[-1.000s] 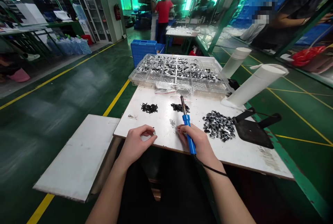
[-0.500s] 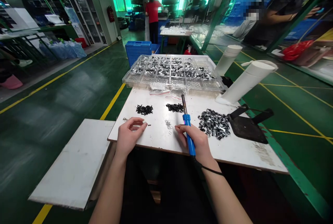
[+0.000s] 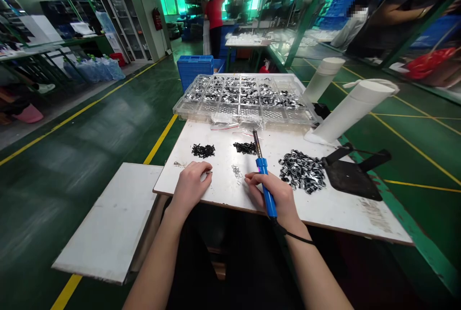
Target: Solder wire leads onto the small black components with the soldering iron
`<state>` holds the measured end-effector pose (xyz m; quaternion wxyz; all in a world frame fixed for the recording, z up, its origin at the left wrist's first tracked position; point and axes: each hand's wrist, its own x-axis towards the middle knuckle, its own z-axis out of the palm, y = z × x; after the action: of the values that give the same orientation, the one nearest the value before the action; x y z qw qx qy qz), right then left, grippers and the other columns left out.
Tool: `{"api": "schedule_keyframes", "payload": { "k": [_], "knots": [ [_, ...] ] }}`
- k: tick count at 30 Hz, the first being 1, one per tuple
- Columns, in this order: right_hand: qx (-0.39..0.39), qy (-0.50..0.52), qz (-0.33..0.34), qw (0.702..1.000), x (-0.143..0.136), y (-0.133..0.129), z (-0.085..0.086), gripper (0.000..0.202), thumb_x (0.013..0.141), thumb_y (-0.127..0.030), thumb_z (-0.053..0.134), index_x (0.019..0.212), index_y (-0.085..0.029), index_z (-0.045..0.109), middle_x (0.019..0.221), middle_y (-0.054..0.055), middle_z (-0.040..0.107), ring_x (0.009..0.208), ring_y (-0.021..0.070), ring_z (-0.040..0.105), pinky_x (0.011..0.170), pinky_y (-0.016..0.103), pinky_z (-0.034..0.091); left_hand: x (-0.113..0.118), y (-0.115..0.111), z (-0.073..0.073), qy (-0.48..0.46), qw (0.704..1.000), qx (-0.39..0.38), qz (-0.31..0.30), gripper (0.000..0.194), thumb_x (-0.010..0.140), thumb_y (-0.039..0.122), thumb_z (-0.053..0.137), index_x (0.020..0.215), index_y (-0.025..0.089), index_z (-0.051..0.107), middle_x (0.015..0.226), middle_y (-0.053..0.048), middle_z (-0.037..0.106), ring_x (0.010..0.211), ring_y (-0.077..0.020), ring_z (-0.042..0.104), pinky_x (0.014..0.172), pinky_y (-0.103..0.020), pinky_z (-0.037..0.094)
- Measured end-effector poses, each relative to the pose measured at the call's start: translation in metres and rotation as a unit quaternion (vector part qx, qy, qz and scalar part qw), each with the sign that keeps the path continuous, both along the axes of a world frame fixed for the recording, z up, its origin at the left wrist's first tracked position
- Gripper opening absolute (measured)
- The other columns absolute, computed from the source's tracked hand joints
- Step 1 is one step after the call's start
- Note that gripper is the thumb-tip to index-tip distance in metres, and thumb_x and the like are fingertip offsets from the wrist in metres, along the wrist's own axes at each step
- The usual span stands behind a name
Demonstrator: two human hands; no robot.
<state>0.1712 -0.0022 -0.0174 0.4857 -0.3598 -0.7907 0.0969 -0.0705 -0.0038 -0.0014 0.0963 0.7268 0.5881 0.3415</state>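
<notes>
Right hand (image 3: 275, 197): fingers curled around the blue handle of a soldering iron (image 3: 267, 186), whose tip points away over the table (image 3: 223, 190), partly overlapping the right-hand pile of black pieces (image 3: 244, 148). Left hand (image 3: 192, 182): thumb and fingertips brought together at the table's near edge; whatever lies between them is mostly hidden and too small to identify. Wire bits (image 3: 236, 172) lie between the hands.

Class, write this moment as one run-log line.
right hand: holds blue soldering iron, tip up | left hand: over white board | wire bits: between hands
</notes>
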Motion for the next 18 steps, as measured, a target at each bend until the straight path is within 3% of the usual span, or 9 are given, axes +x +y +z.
{"api": "schedule_keyframes", "payload": {
  "k": [6,10,14,18],
  "knots": [
    [0.0,0.002,0.003,1.0,0.0,0.0,0.001,0.014,0.091,-0.01,0.063,0.092,-0.024,0.061,0.094,0.004,0.074,0.081,0.0181,0.072,0.071,0.029,0.058,0.013,-0.003,0.001,0.032,0.999,0.002,-0.027,0.017,0.085,0.007,0.057,0.089,0.021,0.066,0.082,-0.004,0.072,0.081,-0.0227,0.065,0.072,-0.033,0.05],
    [-0.006,-0.002,0.003,1.0,0.0,-0.001,0.001,0.014,0.092,-0.01,0.064,0.092,-0.024,0.061,0.094,0.004,0.073,0.082,0.0178,0.072,0.072,0.029,0.058,0.033,-0.011,-0.002,-0.005,0.998,0.0,-0.066,0.015,0.086,0.009,0.059,0.091,0.021,0.067,0.085,-0.005,0.074,0.083,-0.022,0.067,0.074,-0.033,0.052],
    [-0.02,-0.006,0.013,1.0,0.002,0.0,0.0,0.014,0.093,-0.01,0.062,0.09,-0.024,0.06,0.097,0.005,0.073,0.086,0.018,0.073,0.074,0.029,0.058,0.038,-0.014,-0.003,-0.156,0.985,-0.055,-0.044,0.01,0.085,0.018,0.066,0.093,0.021,0.071,0.084,-0.003,0.076,0.076,-0.0185,0.07,0.076,-0.031,0.056],
    [-0.026,-0.022,0.059,0.998,-0.004,-0.002,0.0,0.015,0.094,-0.01,0.059,0.093,-0.025,0.057,0.104,0.006,0.072,0.092,0.0182,0.072,0.079,0.03,0.058,0.029,-0.01,-0.005,-0.347,0.933,-0.081,0.047,0.018,0.081,0.03,0.075,0.094,0.017,0.074,0.093,-0.007,0.078,0.084,-0.0199,0.073,0.078,-0.03,0.059]
  ]
}}
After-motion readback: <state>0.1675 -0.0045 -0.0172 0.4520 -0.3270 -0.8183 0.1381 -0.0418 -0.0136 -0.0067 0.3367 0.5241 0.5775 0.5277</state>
